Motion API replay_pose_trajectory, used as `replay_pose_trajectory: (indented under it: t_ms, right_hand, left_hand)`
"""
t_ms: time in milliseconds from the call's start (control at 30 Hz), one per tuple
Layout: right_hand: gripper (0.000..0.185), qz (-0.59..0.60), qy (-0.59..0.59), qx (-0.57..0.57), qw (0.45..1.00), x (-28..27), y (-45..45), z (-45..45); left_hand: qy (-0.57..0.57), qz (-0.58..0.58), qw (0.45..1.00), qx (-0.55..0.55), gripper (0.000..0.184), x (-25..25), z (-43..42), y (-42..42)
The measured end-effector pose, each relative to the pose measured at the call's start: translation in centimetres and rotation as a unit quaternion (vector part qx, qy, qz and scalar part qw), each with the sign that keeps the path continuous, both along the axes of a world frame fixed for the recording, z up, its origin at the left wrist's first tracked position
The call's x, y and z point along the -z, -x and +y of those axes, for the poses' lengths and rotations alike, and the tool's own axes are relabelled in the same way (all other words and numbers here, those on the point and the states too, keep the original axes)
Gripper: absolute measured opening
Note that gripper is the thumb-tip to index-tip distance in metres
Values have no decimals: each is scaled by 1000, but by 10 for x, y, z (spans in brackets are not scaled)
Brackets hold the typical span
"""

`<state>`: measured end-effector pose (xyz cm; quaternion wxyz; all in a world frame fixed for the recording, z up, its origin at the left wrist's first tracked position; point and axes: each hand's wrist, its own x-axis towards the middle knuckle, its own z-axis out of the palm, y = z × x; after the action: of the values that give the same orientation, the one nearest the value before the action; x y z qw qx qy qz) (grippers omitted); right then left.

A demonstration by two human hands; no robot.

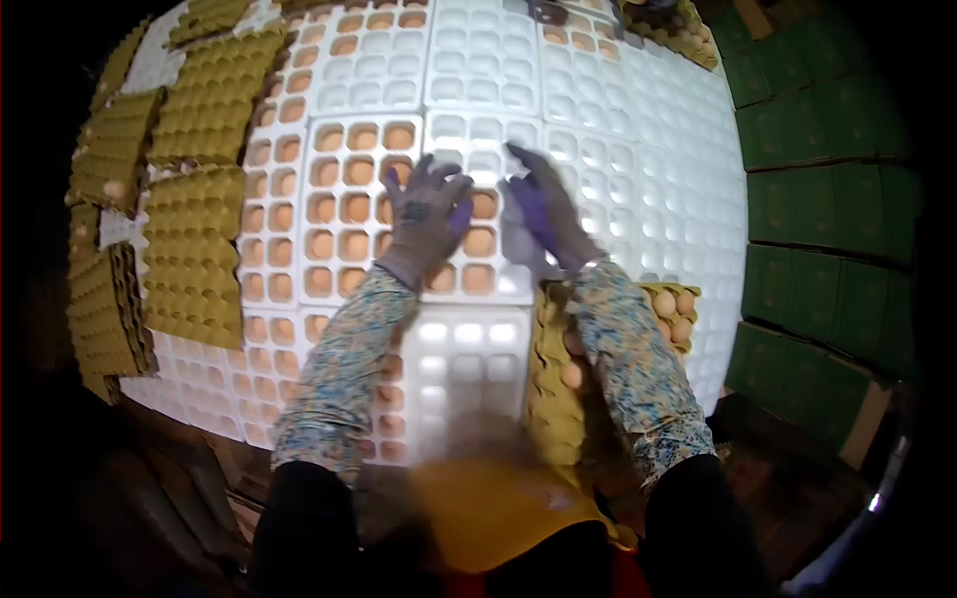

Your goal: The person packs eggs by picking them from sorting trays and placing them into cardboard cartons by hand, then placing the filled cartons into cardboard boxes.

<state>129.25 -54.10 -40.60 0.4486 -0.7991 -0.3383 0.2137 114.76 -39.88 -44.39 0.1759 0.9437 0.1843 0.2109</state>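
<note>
Both hands wear grey and purple gloves. My left hand [429, 217] is over a white foam egg tray [477, 299], its fingers bent and apart above the cells. Just right of it, my right hand [550, 207] reaches over cells on the same tray's right side, fingers apart, with no egg visible in it. Brown eggs [479, 242] sit in cells between and below the hands. Under my right forearm lies a yellowish pulp egg tray [554, 399] with several eggs [665, 303], partly hidden by the sleeve.
More foam trays cover the surface; those on the left hold eggs [357, 207]. Stacked pulp trays [194, 249] lie along the left side. Another pulp tray with eggs [688, 42] is at the far right. Green boxes [807, 204] line the right edge. Another person's hand [548, 12] shows at the top.
</note>
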Motion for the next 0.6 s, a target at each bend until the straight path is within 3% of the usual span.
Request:
replay_pose_trajectory:
  t_ms: [33,67,100,167,233,267,300,400,433,467,500,533,567,600]
  right_hand:
    - [41,99,-30,50,993,-63,-5,-30]
    - [32,25,-78,70,994,-89,-18,-71]
    - [24,61,-65,117,989,-115,-23,-116]
    - [22,42,101,100,989,-137,-14,-212]
    - [29,-39,141,-121,982,-131,26,-252]
    - [31,-173,196,-218,940,-129,49,-257]
    - [31,-263,216,-219,915,-100,70,-271]
    - [30,-352,173,-196,898,-65,68,-304]
    - [28,-311,111,-195,924,-69,57,-315]
    - [26,-269,45,-194,942,-73,49,-321]
    - [26,-274,21,-186,943,-82,47,-323]
    - [21,37,-43,-19,998,-92,45,-326]
    - [17,352,-102,139,920,-100,45,-332]
    - [16,441,-283,176,833,-91,40,-331]
  left_hand:
    - [-7,-42,999,0,26,-23,-10,12]
    - [99,-54,994,10,26,-39,-21,24]
    - [199,-67,977,26,26,-54,-39,35]
    - [466,-35,882,67,27,-91,-110,53]
    - [265,-15,930,256,26,-109,-179,56]
    - [186,35,956,224,26,-98,-215,58]
    - [102,85,973,187,26,-87,-242,60]
    - [132,42,977,162,28,-91,-251,61]
    - [157,33,972,173,30,-92,-248,66]
    - [272,1,953,134,27,-108,-240,72]
    - [480,9,876,51,22,-112,-235,77]
    - [609,-21,793,19,22,-115,-225,79]
    - [728,-46,684,-12,23,-118,-218,78]
    - [582,-11,813,30,26,-118,-223,73]
